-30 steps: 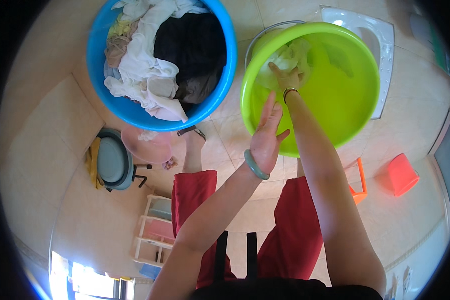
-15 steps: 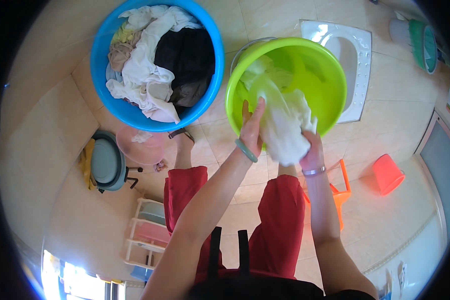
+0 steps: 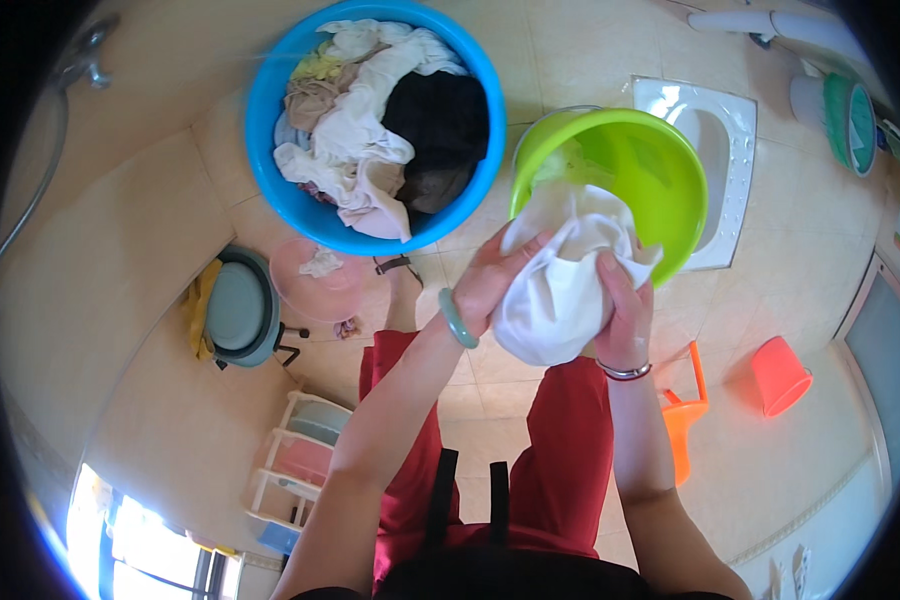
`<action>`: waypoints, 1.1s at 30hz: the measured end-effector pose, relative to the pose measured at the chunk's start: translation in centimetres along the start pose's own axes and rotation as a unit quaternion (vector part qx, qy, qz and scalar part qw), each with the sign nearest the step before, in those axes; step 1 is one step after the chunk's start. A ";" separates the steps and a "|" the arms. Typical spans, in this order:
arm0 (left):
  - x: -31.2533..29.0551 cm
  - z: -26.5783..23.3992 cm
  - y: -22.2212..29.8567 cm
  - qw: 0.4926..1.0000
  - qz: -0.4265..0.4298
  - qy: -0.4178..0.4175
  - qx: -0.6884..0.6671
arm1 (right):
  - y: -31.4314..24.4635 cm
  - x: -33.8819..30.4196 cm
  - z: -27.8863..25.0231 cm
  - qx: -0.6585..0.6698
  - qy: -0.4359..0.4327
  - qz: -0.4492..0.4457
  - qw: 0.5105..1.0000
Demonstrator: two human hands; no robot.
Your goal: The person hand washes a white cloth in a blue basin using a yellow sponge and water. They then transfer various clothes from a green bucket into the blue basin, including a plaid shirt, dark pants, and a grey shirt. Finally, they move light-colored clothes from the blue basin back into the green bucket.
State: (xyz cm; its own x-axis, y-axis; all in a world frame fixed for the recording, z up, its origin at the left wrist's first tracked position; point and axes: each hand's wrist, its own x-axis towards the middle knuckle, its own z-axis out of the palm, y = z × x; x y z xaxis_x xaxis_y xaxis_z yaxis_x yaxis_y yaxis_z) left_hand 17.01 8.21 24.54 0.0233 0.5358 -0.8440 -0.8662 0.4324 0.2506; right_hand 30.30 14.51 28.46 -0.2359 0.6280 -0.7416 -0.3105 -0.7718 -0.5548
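Observation:
A white garment (image 3: 548,312) is bunched between my two hands, above the near rim of a lime-green bucket (image 3: 670,190). My left hand (image 3: 492,275), with a pale green bangle at the wrist, grips its left side. On the right side, my right hand (image 3: 625,315) holds it with the thumb on top; a silver bracelet circles that wrist. What kind of garment it is does not show. More pale cloth (image 3: 570,165) lies inside the bucket at its far left.
Left of the bucket, a blue basin (image 3: 268,165) holds white, beige, yellow and black clothes. A white squat toilet (image 3: 735,180) lies behind the bucket. An orange stool (image 3: 682,430) and a coral bucket (image 3: 778,375) stand at right. A pink basin (image 3: 315,295) and a shelf rack (image 3: 295,450) are at left.
Both hands have drawn the white garment back toward me, from over the bucket's opening to its near rim. My right thumb now lies over the cloth. The whole view has shifted slightly.

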 end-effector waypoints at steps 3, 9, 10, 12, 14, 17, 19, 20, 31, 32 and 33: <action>-1.4 -4.0 2.9 0.991 0.005 -0.036 -0.131 | 1.6 1.0 4.1 -0.008 -0.059 0.020 0.998; -0.5 -13.7 12.7 0.989 0.109 0.007 -0.103 | 7.1 6.1 12.4 0.057 -0.179 0.022 0.982; -0.6 -14.4 13.9 0.987 0.114 -0.003 -0.114 | 8.4 7.0 13.3 0.074 -0.176 0.031 0.981; -1.2 -13.9 15.9 0.978 0.205 0.025 0.036 | 10.1 8.9 15.1 0.092 -0.175 0.037 0.980; -1.0 -15.2 17.2 0.970 0.226 0.071 0.058 | 11.4 10.5 16.7 0.093 -0.183 0.036 0.978; 1.2 -18.6 19.4 0.977 0.166 0.128 -0.031 | 14.6 13.3 18.0 -0.145 -0.243 -0.079 0.956; 1.8 -19.3 20.1 0.980 0.154 0.130 0.000 | 16.1 12.9 18.2 -0.471 -0.142 -0.144 0.859; 1.2 -16.3 19.9 0.955 0.145 0.258 0.029 | 16.2 12.7 18.0 -0.495 -0.134 -0.101 0.853; 2.5 -8.1 5.5 0.957 0.178 0.208 0.095 | 9.1 9.5 -1.6 -0.148 0.031 -0.054 0.987; 3.0 -7.1 3.6 0.960 0.182 0.186 0.100 | 9.3 11.0 -4.2 -0.179 0.067 -0.027 0.981; 3.2 -5.8 2.0 0.970 0.154 0.165 0.093 | 9.7 12.5 -6.3 -0.217 0.088 -0.001 0.972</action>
State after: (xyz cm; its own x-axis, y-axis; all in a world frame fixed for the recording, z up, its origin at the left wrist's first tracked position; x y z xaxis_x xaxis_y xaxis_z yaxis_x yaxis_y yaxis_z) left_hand 12.46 6.59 19.58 -0.4102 0.4127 -0.8133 -0.7009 0.4278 0.5707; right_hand 30.16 14.25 11.41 -0.0621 0.6319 -0.7725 0.1165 -0.7642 -0.6344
